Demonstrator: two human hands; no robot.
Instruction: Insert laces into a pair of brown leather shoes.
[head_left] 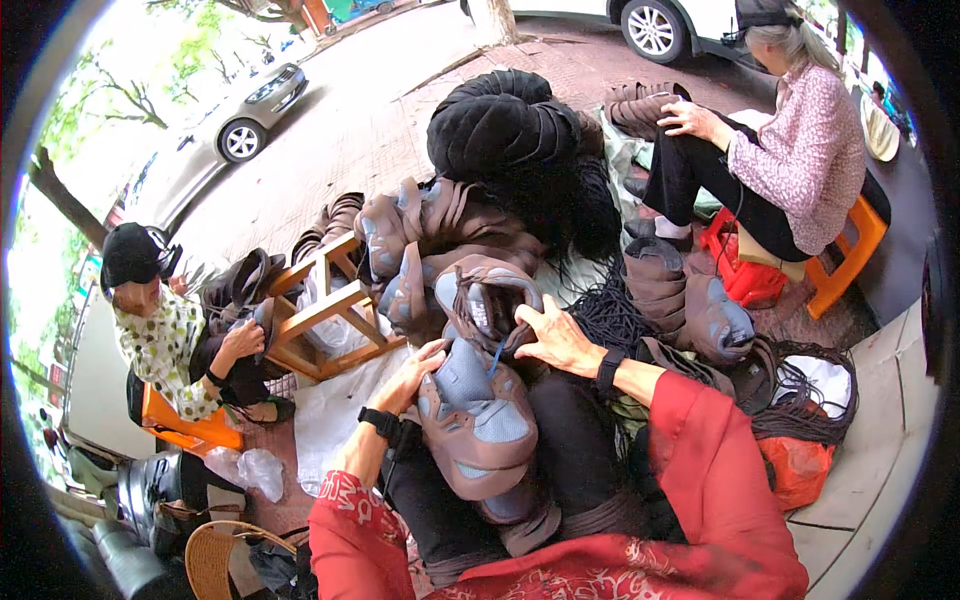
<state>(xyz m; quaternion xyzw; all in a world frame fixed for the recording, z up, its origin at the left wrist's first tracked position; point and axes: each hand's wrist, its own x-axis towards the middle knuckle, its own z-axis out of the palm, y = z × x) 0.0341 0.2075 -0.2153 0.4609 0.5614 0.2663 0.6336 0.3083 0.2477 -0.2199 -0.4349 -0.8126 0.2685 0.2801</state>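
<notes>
A brown and light-blue shoe upper (478,425) lies over my knees, its toe toward me. Just beyond it, another upper (460,290) shows its open collar and a dark lace. My right hand (560,338) grips the collar edge on the right, thumb and fingers bent around it. On the left side, my left hand (412,378) holds the edge of the nearer upper, fingers curled close together. Between the hands a thin blue strip (496,358) stands up from the upper. Parts of the fingertips are hidden behind the material.
Stacked brown uppers (450,215) and a large coil of black laces (505,120) lie ahead. A wooden stool frame (325,315) stands left. One person (160,340) sits at left, another (800,150) at right, each handling uppers. An orange-red bag (800,470) lies at right. Cars are parked beyond.
</notes>
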